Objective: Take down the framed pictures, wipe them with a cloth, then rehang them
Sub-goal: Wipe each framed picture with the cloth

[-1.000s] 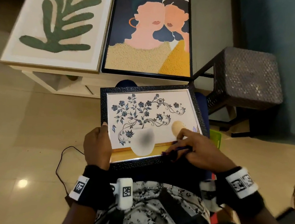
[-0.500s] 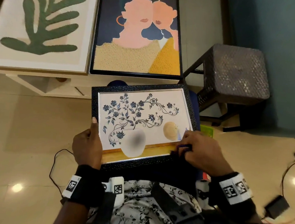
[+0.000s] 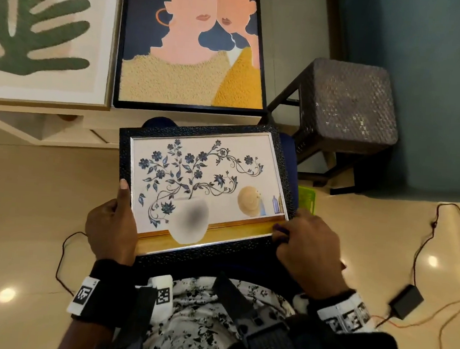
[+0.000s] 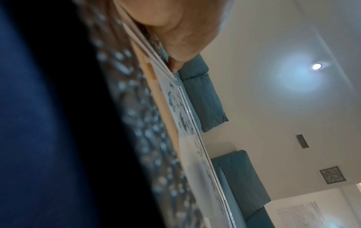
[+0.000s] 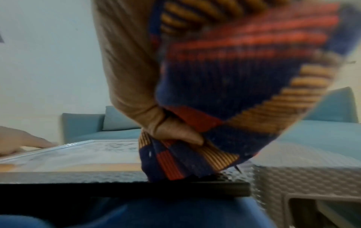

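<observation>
A floral picture in a black textured frame lies face up on my lap. My left hand grips its left edge, thumb lying on the frame's face; the left wrist view shows that frame edge-on. My right hand sits at the frame's lower right corner, fingers curled round a bunched cloth with blue, red and orange stripes, which presses on the frame. From the head view only a small purple bit of the cloth shows under the hand.
Two larger framed pictures lean ahead on a pale low table: a green leaf print and a two-faces print. A dark woven stool stands at the right. Cables and a black adapter lie on the floor.
My right hand with the cloth has slid from the picture's glass down to the frame's lower right corner. The head view has moved closer. The left hand keeps its grip.
</observation>
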